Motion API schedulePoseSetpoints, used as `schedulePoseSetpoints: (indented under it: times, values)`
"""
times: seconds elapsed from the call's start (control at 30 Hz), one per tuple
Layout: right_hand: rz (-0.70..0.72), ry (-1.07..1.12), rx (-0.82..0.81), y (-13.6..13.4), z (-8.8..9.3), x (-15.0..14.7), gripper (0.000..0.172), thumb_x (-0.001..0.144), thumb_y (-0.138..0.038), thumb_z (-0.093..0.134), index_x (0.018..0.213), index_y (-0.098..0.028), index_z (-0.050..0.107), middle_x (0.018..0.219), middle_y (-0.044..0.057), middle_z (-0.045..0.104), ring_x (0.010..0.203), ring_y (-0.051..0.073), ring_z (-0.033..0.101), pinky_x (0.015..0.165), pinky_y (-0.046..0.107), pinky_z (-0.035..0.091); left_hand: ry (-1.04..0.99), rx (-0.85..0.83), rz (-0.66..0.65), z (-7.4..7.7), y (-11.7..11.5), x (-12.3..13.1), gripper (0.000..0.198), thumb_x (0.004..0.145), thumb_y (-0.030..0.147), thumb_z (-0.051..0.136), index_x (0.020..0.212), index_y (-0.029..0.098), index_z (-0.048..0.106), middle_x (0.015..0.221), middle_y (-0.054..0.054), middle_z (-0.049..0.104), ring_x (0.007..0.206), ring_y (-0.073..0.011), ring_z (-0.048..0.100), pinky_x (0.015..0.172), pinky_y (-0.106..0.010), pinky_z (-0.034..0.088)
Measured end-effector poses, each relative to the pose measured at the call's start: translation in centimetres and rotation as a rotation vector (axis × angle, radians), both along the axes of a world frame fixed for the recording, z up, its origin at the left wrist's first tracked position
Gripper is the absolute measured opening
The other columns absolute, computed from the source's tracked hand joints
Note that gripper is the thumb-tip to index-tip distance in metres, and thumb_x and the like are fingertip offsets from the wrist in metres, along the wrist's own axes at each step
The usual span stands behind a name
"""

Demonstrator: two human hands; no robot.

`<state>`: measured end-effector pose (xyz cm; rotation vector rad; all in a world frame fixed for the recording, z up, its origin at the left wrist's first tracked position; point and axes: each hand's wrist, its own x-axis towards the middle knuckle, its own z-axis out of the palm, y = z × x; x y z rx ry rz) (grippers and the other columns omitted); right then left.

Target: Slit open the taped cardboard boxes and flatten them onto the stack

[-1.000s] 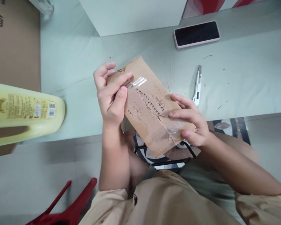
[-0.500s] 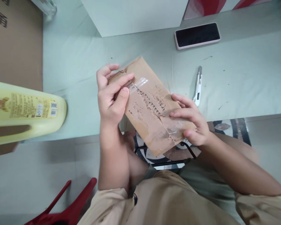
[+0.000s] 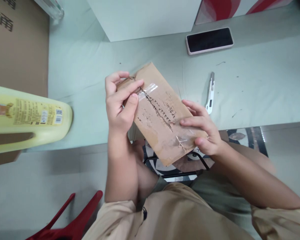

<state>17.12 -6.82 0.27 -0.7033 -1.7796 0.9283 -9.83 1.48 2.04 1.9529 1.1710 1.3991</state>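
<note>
A small brown cardboard box (image 3: pixel 155 133) is held tilted between my two hands, over the table's front edge and my lap. Its upper face has a torn seam with ragged corrugated bits and strips of clear tape (image 3: pixel 150 90). My left hand (image 3: pixel 121 103) grips the upper left end, thumb and a finger lying on the face beside the seam. At the lower right end, my right hand (image 3: pixel 202 128) is closed round the long edge and corner. The seam shows a narrow dark gap near its middle. What the box contains is hidden.
A white utility knife (image 3: pixel 210 95) lies on the pale green table (image 3: pixel 265 90), right of the box. Farther back are a phone (image 3: pixel 210 40) and a white box (image 3: pixel 147 20). To the left stand a yellow jug (image 3: pixel 57 130) and a large carton (image 3: pixel 22 56). A red stool (image 3: pixel 82 216) is below.
The gap along the torn seam looks slightly wider and darker. Both hands keep their hold on the box, and the whole view has shifted a little.
</note>
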Motion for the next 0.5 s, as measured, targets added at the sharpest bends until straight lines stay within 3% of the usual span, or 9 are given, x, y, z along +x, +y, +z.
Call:
schedulePoseSetpoints:
  times: [0.17,0.27,0.43,0.5]
  values:
    - [0.013,-0.054,-0.014,0.0,0.2,0.6,0.043,0.100,-0.052,0.051,0.140,-0.044,0.062,0.163,-0.002,0.041,0.147,0.034,0.048,0.122,0.059,0.043,-0.038,0.068,0.009,-0.6,0.0,0.5,0.037,0.096,0.061,0.059,0.114,0.037,0.081,0.132,-0.005,0.057,0.128,-0.0294,0.059,0.117,-0.051,0.047]
    - [0.041,-0.055,-0.033,-0.2,-0.4,0.7,0.048,0.100,-0.062,0.044,0.143,-0.046,0.060,0.166,-0.004,0.038,0.151,0.034,0.044,0.125,0.059,0.039,-0.067,0.108,0.022,-0.6,-0.2,0.8,0.035,0.101,0.054,0.054,0.114,0.037,0.081,0.129,-0.004,0.059,0.123,-0.0271,0.062,0.113,-0.051,0.049]
    - [0.037,0.022,-0.124,-0.9,-1.5,0.5,0.059,0.102,-0.065,0.030,0.160,-0.052,0.030,0.170,-0.008,0.033,0.158,0.030,0.035,0.128,0.060,0.034,-0.091,0.099,0.043,-0.6,-0.3,1.2,0.040,0.103,0.050,0.050,0.111,0.026,0.082,0.126,-0.007,0.059,0.125,-0.0309,0.061,0.111,-0.054,0.051]
    - [0.033,-0.023,-0.122,-1.0,-1.4,0.6,0.059,0.102,-0.064,0.031,0.160,-0.050,0.032,0.170,-0.008,0.033,0.158,0.031,0.035,0.129,0.061,0.033,-0.083,0.103,0.041,-0.5,-0.3,1.2,0.042,0.104,0.051,0.049,0.111,0.024,0.081,0.125,-0.008,0.059,0.125,-0.0305,0.060,0.112,-0.054,0.050]
